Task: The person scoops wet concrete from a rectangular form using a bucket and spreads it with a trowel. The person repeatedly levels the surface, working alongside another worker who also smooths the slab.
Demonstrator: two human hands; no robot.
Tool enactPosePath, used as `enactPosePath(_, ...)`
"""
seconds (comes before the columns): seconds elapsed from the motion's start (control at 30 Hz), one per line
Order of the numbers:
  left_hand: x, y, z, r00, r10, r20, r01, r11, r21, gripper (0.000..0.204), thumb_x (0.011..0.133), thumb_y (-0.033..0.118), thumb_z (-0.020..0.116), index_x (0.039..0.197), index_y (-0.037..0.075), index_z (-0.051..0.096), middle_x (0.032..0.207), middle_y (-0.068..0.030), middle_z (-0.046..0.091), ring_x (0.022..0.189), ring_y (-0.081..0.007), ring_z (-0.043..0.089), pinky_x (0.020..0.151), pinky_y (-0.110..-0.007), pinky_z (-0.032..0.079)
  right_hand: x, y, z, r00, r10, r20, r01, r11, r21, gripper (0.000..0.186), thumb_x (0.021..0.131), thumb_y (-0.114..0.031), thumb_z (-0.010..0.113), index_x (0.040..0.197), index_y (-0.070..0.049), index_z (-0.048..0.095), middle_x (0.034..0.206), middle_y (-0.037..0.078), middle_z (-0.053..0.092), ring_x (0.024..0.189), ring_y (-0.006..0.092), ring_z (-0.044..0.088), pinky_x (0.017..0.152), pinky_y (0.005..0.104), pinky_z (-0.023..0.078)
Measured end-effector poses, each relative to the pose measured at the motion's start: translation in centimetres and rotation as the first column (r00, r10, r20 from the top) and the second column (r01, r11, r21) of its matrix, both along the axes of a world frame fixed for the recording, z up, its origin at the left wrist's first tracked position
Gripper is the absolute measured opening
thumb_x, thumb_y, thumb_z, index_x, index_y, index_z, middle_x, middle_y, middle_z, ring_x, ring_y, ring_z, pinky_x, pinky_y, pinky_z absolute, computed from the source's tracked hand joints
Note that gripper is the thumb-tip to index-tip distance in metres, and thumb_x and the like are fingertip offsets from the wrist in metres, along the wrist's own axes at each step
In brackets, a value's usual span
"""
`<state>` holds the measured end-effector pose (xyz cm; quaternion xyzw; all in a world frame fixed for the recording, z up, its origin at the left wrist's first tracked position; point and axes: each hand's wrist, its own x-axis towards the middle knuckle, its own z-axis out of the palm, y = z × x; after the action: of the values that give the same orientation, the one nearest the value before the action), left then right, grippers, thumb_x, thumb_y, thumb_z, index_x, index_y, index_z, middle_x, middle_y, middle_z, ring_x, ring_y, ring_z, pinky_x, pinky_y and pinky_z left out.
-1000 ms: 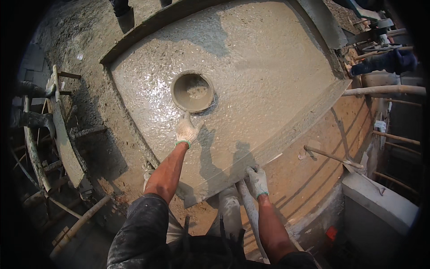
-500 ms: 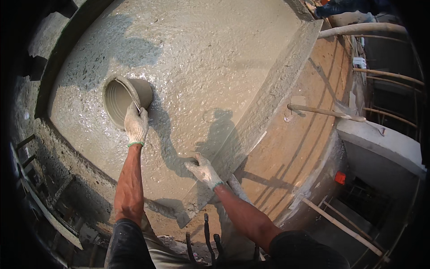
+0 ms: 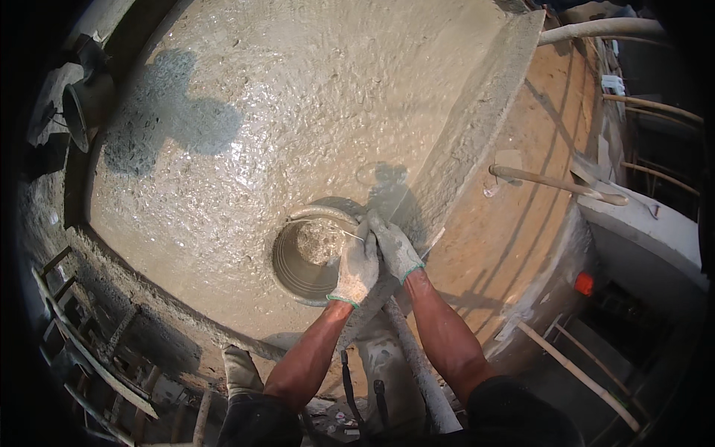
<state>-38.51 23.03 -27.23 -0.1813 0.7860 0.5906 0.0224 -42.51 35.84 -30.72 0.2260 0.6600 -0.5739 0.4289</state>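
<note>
A cement-smeared bucket (image 3: 302, 277) sits low over the wet concrete, its mouth facing up toward me. Some pale wet mix (image 3: 316, 240) shows inside it. My left hand (image 3: 356, 270), in a dusty knitted glove, is closed on the bucket's thin wire handle at the right of the rim. Right beside it, my gloved right hand (image 3: 395, 248) has its fingers drawn together against the left hand's fingertips. What the right fingers grip is hidden. Wet concrete (image 3: 298, 119) spreads out beyond both hands, with a dark patch at its left.
A second bucket (image 3: 91, 108) is at the far left edge. A raised board (image 3: 488, 134) borders the concrete on the right, beside a brown surface (image 3: 514, 216). Wooden poles (image 3: 558, 188) jut out at the right. A lower level with a ladder-like frame (image 3: 93, 343) lies at the left.
The bucket has moved right and toward me, turning from tipped sideways to mouth up. My right hand has risen to meet the left hand. Another bucket has appeared at the far left.
</note>
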Motion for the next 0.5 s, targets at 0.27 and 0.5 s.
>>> enactPosePath(0.27,-18.7,2.7,-0.2,0.991,-0.110,-0.074,0.132,0.763,0.632,0.040,0.112,0.035,0.058,0.129,0.001,0.070,0.101,-0.0088,0.072,0.093,-0.0176,0.067,0.084,-0.037,0.054,-23.4,8.7,3.9,0.828,0.079,-0.555,0.164,0.912,0.375,0.053,0.095,-0.033,0.082,0.129,0.007,0.071,0.098,0.012,0.076,0.085,0.0213,0.071,0.078,0.0336,0.056)
enactPosePath(0.5,-22.7,6.8,-13.6,0.950,0.138,0.281,-0.300,0.656,0.692,0.047,0.111,0.045,0.057,0.116,0.002,0.073,0.092,-0.0054,0.069,0.085,-0.0178,0.060,0.082,-0.037,0.052,-32.5,8.2,-3.0,0.417,0.894,-0.161,0.136,0.114,0.984,0.069,0.089,-0.026,0.066,0.156,-0.012,0.055,0.114,0.032,0.074,0.104,0.0474,0.073,0.096,0.0551,0.056)
